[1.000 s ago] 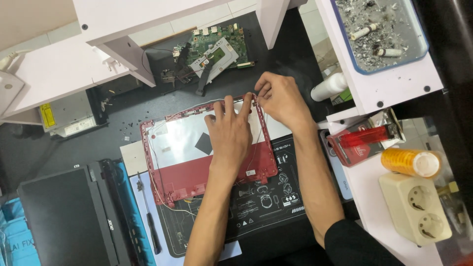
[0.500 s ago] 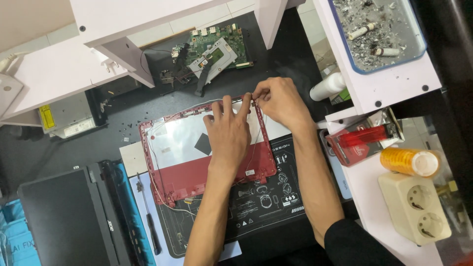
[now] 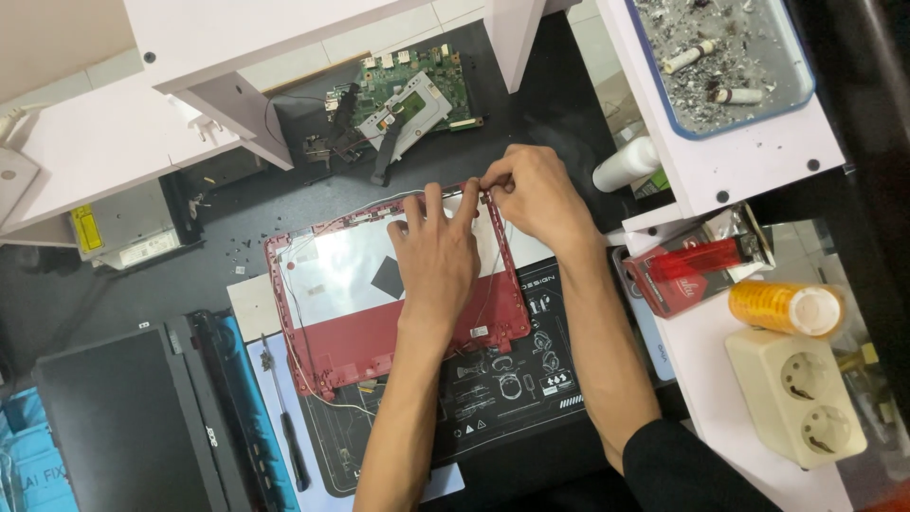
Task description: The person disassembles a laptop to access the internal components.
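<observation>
A dark desk [image 3: 588, 114] is being used for work. A red laptop lid [image 3: 379, 332] is being pressed flat at its middle by the open left hand [image 3: 438, 261]. Its top corner is being pinched by the right hand [image 3: 536, 194]. It looks light, thin and easily cracked, so the edges are best held.

A red laptop lid shell [image 3: 398, 327] with a silver foil lining and one black diamond patch lies on a black mat [image 3: 512, 398] printed with white diagrams; beyond it a green circuit board [image 3: 409, 90], at the side an orange tape roll [image 3: 785, 308] and a cream socket block [image 3: 796, 396] (shelves white)
</observation>
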